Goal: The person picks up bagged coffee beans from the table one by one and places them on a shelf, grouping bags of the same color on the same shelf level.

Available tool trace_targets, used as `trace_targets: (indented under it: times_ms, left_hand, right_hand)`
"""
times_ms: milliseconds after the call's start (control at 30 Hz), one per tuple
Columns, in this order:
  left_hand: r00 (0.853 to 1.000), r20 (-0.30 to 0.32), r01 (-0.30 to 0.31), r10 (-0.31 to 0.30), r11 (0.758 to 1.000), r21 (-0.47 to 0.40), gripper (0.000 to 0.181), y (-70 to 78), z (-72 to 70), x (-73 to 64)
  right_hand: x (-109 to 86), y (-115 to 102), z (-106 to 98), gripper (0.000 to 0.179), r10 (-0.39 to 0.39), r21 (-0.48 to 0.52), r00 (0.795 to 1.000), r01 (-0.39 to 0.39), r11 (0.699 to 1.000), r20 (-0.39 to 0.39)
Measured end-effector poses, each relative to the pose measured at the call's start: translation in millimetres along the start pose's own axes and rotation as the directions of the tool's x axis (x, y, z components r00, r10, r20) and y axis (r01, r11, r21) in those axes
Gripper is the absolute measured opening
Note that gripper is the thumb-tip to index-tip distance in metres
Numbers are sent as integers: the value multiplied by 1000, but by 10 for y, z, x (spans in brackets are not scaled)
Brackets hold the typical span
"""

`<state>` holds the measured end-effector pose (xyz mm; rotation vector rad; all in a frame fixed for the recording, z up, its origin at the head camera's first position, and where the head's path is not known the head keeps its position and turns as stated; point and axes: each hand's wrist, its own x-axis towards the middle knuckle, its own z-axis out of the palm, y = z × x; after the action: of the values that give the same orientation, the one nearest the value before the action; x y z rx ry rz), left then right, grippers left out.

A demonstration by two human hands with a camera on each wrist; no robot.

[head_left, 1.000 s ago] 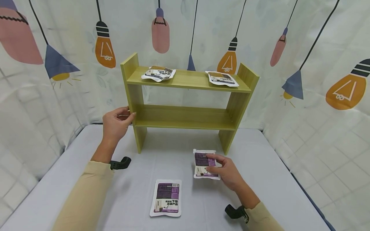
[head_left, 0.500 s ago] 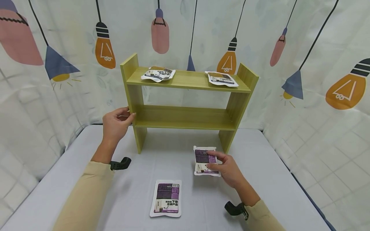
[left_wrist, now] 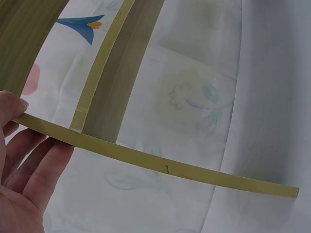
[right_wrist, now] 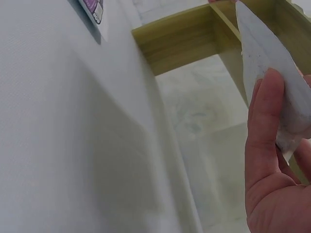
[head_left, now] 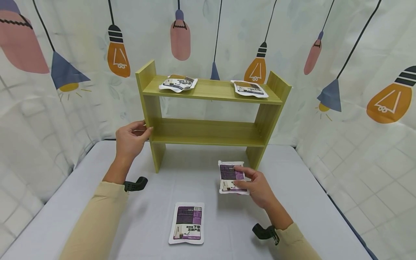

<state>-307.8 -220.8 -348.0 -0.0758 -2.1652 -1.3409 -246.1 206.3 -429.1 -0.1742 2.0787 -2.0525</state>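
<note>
A small yellow-green wooden shelf [head_left: 208,131] with two boards stands on the table. My left hand [head_left: 130,140] grips its left side panel; in the left wrist view the thumb and fingers [left_wrist: 51,167] lie on either side of that panel [left_wrist: 165,165]. In front of the shelf's right leg, my right hand [head_left: 258,187] pinches a white and purple pouch [head_left: 227,177] by its right edge, held above the table. The right wrist view shows this pouch [right_wrist: 269,53] from its pale side, with the thumb [right_wrist: 266,111] against it. A second purple pouch [head_left: 186,223] lies flat at the front.
Two white and brown pouches, one on the left [head_left: 178,83] and one on the right [head_left: 249,89], lie on the top board. A white cloth covers the table [head_left: 156,216]. Printed curtains [head_left: 208,43] hang behind and at both sides.
My right hand has lifted the pouch slightly up and forward, toward the shelf. The left hand, the shelf and the other pouches have stayed in place.
</note>
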Motion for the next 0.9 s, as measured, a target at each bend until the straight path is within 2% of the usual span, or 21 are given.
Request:
trace_targets:
  times_ms: [500, 900]
  left_hand:
    - [1000, 2, 21, -21, 1000, 22, 45, 2, -4, -6]
    - [1000, 2, -10, 10, 1000, -18, 41, -7, 4, 9]
  right_hand:
    - [18, -103, -45, 56, -32, -35, 999, 31, 999, -17]
    - [25, -172, -77, 56, -74, -10, 997, 74, 997, -2]
